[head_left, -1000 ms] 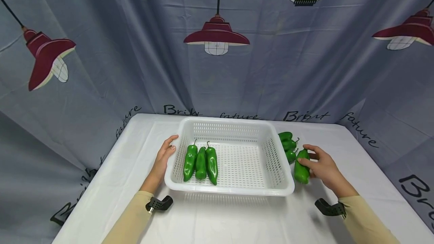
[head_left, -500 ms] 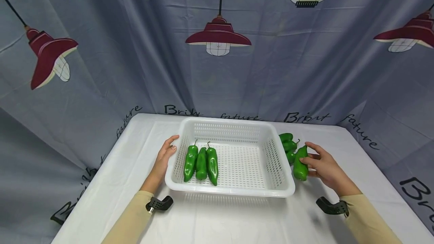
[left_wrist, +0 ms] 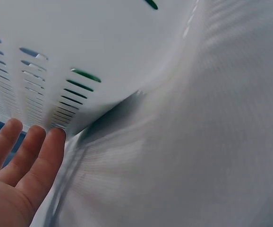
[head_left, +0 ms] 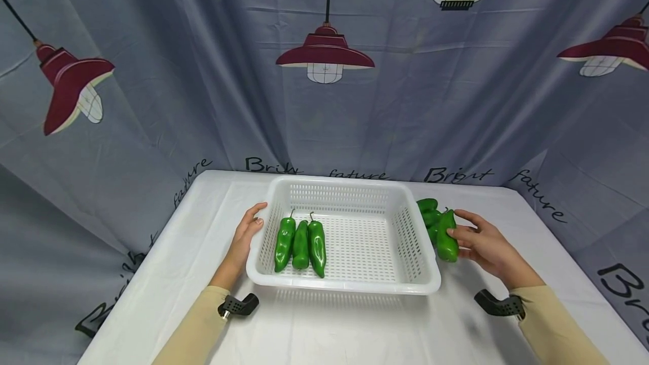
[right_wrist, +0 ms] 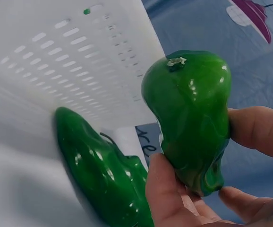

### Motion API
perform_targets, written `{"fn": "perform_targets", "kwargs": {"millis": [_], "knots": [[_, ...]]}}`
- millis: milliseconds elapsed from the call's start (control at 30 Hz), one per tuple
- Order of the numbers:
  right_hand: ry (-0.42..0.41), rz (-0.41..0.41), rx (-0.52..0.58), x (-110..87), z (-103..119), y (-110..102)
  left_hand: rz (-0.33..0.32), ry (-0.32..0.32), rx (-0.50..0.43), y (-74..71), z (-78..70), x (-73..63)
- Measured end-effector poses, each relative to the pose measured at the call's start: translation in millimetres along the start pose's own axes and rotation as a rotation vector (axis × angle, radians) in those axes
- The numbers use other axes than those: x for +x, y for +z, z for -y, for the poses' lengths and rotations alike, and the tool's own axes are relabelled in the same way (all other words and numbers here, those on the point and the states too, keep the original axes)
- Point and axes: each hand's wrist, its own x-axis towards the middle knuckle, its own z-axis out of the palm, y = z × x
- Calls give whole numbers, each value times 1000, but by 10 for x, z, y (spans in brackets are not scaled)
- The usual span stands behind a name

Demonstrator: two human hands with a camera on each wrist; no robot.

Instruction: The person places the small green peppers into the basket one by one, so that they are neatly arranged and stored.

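My left hand (head_left: 242, 246) rests against the left side of the white plastic basket (head_left: 345, 285). In the left wrist view its fingers (left_wrist: 46, 163) are nearly straight, fingertips right at the slotted wall. Pinched between thumb and fingers of my right hand (head_left: 489, 249) is a green pepper (head_left: 447, 241), held upright just right of the basket. The right wrist view shows that pepper (right_wrist: 188, 104) from close by, its broad end up. Behind it, beside the basket wall, lie more green peppers (head_left: 427, 205), partly hidden by the basket and the held one.
Inside the basket, at its left, three green peppers (head_left: 301, 245) lie side by side. A white cloth covers the table (head_left: 324, 331). Behind it hangs a blue-grey curtain (head_left: 213, 100) printed with lamps and lettering. Each wrist carries a black camera mount (head_left: 499, 303).
My right hand has lifted its pepper slightly and shifted it left, closer to the basket, so it covers more of the pile behind. My left hand and the basket stay in place.
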Motion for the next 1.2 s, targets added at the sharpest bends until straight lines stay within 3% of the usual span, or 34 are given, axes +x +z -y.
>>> {"fn": "perform_targets", "kwargs": {"millis": [567, 1200], "knots": [[-79, 66, 31, 72, 310, 86, -13, 14, 15, 10, 1, -1], [-92, 179, 8, 180, 636, 419, -1, 10, 4, 1, 15, 3]]}}
